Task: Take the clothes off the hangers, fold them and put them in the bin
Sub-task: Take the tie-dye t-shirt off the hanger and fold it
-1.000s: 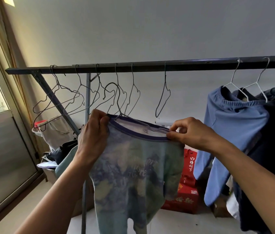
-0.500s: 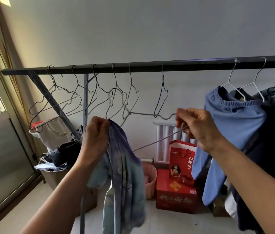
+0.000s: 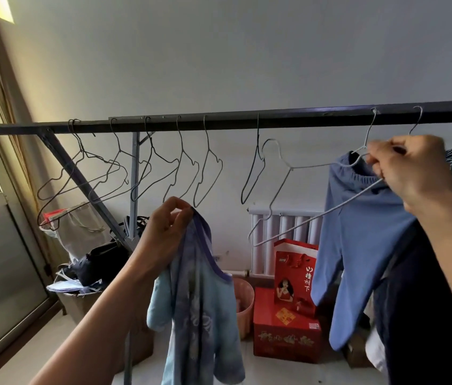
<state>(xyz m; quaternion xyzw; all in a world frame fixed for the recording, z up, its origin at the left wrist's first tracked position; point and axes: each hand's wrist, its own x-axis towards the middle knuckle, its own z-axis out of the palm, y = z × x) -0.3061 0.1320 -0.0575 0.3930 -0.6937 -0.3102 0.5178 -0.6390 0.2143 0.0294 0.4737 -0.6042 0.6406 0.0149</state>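
Note:
My left hand (image 3: 165, 229) pinches the purple collar of a blue patterned shirt (image 3: 197, 307), which hangs limp below it, free of any hanger. My right hand (image 3: 411, 168) grips one end of a bare silver wire hanger (image 3: 288, 190) and holds it sideways just under the dark rail (image 3: 219, 122). Behind that hand, blue pants (image 3: 363, 240) still hang on a hanger, with dark clothes (image 3: 427, 301) at the far right. No bin for folded clothes can be told apart.
Several bare wire hangers (image 3: 147, 168) hang along the rail's left half. On the floor below stand red gift boxes (image 3: 288, 323), a pink bucket (image 3: 244, 298), a white radiator (image 3: 283, 223) and a basket of bags (image 3: 88, 276). A glass door is at left.
The shirt has come off the hanger and now dangles from my left hand. My right hand has carried the bare hanger rightward and up toward the rail.

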